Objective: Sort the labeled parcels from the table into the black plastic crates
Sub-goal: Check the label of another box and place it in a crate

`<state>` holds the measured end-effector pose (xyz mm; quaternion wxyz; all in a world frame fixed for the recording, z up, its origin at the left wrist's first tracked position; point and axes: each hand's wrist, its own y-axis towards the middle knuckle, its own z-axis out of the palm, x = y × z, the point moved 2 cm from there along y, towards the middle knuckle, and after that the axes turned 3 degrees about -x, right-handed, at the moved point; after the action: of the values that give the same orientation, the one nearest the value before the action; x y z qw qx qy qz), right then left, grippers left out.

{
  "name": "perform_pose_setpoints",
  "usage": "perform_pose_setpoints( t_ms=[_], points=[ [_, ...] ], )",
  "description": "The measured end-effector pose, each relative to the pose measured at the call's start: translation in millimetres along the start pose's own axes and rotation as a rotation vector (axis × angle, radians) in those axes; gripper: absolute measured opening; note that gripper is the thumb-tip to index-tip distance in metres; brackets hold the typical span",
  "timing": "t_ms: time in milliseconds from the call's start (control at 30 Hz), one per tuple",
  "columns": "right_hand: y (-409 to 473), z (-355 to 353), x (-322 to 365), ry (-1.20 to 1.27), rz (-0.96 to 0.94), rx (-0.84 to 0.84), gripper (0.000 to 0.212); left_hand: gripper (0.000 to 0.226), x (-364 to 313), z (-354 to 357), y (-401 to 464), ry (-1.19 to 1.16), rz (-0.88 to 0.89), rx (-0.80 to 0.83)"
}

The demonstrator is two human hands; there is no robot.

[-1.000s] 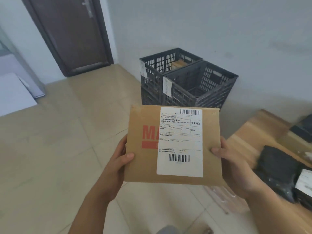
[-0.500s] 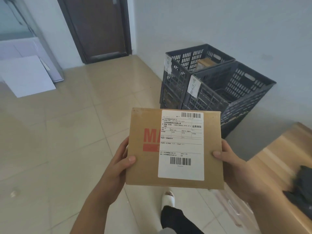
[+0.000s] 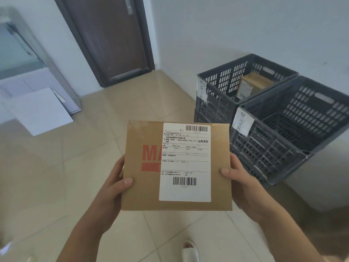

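Note:
A flat brown cardboard parcel with red lettering and a white shipping label is held up in front of me. My left hand grips its left edge, thumb on top. My right hand grips its right edge the same way. Two black plastic crates stand against the wall at the right, each with a handwritten paper tag. The near crate looks empty inside. The far crate holds a brown parcel. Both crates lie beyond and to the right of the held parcel.
A dark brown door is at the back. White boards lean by a glass partition at the left. Beige floor tiles stretch between me and the crates. A white slipper shows at the bottom.
I have walked closer to the crates, which have grown and shifted right. The wooden table with dark parcels has left the view. Both hands keep the same grip on the parcel.

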<state>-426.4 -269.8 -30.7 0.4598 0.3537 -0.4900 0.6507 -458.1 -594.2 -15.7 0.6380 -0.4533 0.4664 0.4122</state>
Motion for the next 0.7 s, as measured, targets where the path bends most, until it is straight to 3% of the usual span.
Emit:
perform_pose_setpoints(
  t_ms=[333,700],
  points=[
    [113.6,-12.3,37.5,-0.031,0.008,-0.017,0.077,0.074,-22.6,-23.3,144.3,0.015,-0.018,0.086],
    [252.9,-14.4,106.8,0.05,-0.068,-0.253,0.076,0.067,-73.1,-46.4,382.5,0.019,-0.034,0.37]
  ],
)
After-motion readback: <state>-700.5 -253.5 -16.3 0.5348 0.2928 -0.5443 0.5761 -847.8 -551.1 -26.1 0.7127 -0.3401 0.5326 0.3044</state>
